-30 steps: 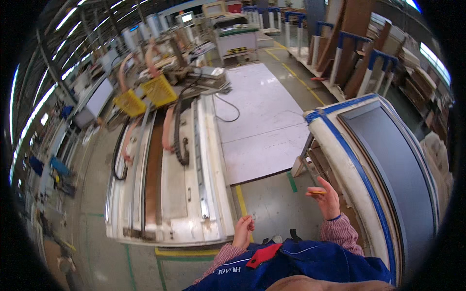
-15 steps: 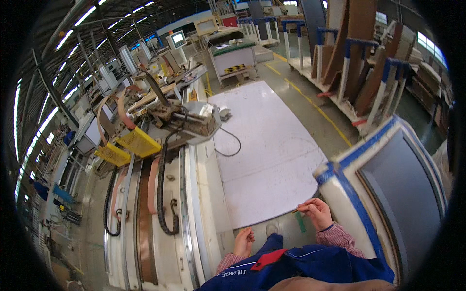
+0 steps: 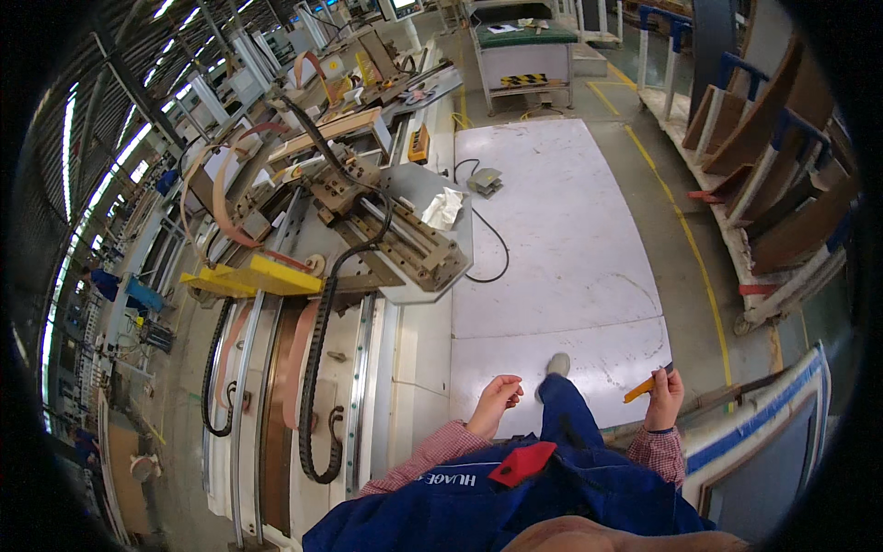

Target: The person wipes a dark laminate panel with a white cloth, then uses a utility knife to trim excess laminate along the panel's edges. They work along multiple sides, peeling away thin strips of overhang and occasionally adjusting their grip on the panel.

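Note:
My right hand (image 3: 664,397) is closed on a short orange pencil-like tool (image 3: 641,388), held out at waist height over the grey floor mat (image 3: 570,258). My left hand (image 3: 497,401) hangs loosely curled and holds nothing, close to the white edge of the long machine bed (image 3: 405,368). My shoe (image 3: 557,364) steps forward on the mat between the two hands. I wear a blue apron over red checked sleeves.
A large white machine with a metal clamp head (image 3: 405,239), yellow guard (image 3: 248,276) and black cable chain (image 3: 317,368) fills the left. A foot pedal (image 3: 485,183) lies on the mat. Racks of curved wooden panels (image 3: 782,175) line the right. A blue-edged frame (image 3: 763,442) stands at lower right.
I have turned and walked away from the blue-edged frame toward the machine head. My right hand with the orange tool has come off the frame's edge and now swings free.

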Available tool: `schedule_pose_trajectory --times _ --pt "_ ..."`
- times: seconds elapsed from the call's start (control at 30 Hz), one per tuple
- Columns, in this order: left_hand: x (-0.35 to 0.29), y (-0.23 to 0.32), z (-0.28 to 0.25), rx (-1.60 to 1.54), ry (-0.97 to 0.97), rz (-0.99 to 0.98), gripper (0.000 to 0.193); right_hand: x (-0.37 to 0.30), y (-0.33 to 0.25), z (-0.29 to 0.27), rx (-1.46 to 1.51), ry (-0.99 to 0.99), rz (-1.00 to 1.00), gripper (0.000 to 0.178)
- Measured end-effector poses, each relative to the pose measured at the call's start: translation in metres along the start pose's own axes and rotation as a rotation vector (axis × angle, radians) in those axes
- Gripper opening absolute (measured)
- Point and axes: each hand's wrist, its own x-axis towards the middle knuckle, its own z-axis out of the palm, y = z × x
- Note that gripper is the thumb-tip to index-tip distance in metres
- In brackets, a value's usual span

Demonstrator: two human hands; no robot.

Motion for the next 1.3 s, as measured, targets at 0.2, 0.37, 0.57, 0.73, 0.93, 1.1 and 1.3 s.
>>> schedule_pose_trajectory --times 0.2,0.37,0.57,0.73,0.93,1.1,1.3 --pt "0.121 0.077 0.023 -0.030 -0.002 0.008 0.020 0.176 0.016 0.053 -0.092 0.003 0.037 0.020" --pt "0.192 0.162 0.041 -0.034 0.037 0.162 0.021 0.307 -0.003 0.135 -0.177 -0.201 0.066 0.016" --pt "0.245 0.230 0.023 -0.020 0.423 0.323 0.021 0.375 -0.006 0.220 -0.166 -0.410 0.252 0.016" --pt "0.302 0.283 -0.034 0.320 0.740 0.438 0.030 0.422 0.026 0.261 -0.178 -0.526 0.358 0.016" --pt "0.375 0.331 -0.079 1.013 1.129 0.129 0.038 0.510 0.037 0.327 -0.212 -0.633 0.297 0.018" --pt "0.415 0.343 -0.101 0.895 1.219 -0.155 0.041 0.573 0.029 0.390 -0.252 -0.717 0.272 0.018" --pt "0.437 0.340 -0.109 0.836 1.202 -0.326 0.055 0.603 0.054 0.440 -0.266 -0.847 0.373 0.017"
